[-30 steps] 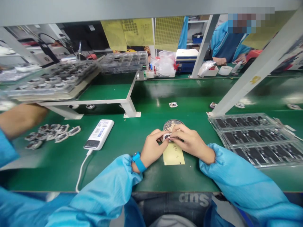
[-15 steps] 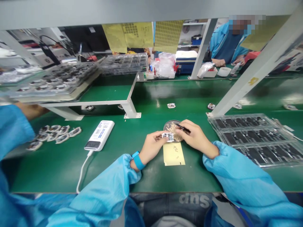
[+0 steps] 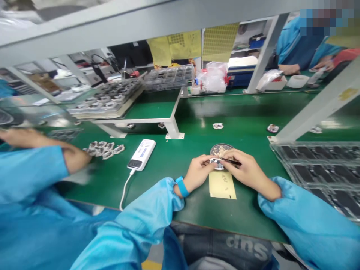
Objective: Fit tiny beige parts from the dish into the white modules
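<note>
Pinched in the fingers of my left hand (image 3: 199, 172) is a small white-rimmed electronic housing (image 3: 217, 164) with parts inside. Dark tweezers (image 3: 231, 161) are gripped by my right hand (image 3: 246, 168), their tips at the housing's upper right edge. Whether the tips hold a part is too small to tell. Just behind the housing lies a round dark dish (image 3: 215, 148) of small beige pieces (image 3: 221, 149), partly covered by my hands. A yellow paper (image 3: 222, 191) with a few small bits on it lies on the green table below my hands.
To the left are a white power bank (image 3: 144, 153) with a cable and a cluster of similar housings (image 3: 102, 149). A co-worker's arm (image 3: 75, 155) reaches in there. Clear trays (image 3: 292, 157) of dark parts stand at right, near a slanted metal post (image 3: 315, 82).
The tweezers have come from over the dish to the housing in my left hand. My view has turned left, and the co-worker's arm at left shows more.
</note>
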Demonstrator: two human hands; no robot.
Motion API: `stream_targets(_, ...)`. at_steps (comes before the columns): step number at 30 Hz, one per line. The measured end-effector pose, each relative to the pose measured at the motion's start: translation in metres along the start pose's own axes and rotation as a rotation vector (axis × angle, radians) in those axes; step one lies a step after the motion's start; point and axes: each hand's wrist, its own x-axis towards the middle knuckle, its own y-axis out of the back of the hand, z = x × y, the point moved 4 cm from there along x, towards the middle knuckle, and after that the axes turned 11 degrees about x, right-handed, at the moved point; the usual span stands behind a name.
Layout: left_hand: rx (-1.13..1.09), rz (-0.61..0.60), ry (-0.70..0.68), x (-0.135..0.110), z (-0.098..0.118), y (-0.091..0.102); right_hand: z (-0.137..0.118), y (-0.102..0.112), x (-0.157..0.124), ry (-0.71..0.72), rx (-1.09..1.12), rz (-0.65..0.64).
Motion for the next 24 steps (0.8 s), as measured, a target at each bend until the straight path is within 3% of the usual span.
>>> stream_targets(6,-0.022,0.059,-0.022,0.007,-0.007,0.006,0.014,0.015,0.003,-0.126,-0.01,0.01)
stream_targets(9,0.258,0.167,-0.096,0.021,-0.01,0.022,0.014,0.026,0.006,-0.133,-0.088,0.031)
stream_targets(11,0.444,0.205,-0.132,0.041,-0.011,0.036,0.011,0.029,0.007,-0.112,-0.11,0.042)
stream_targets(16,0.614,0.29,-0.069,0.118,-0.008,0.071,0.002,0.028,0.007,-0.075,-0.099,0.0)
stream_targets(19,0.712,0.371,-0.033,0.145,-0.002,0.079,0.005,0.031,0.007,-0.102,-0.125,-0.015)
stream_targets(21,0.768,0.399,-0.046,0.139,0.002,0.079,0.006,0.035,0.006,-0.118,-0.147,0.013)
stream_targets(24,0.833,0.343,-0.088,0.102,0.005,0.083,0.002,0.042,0.005,-0.095,-0.129,0.089)
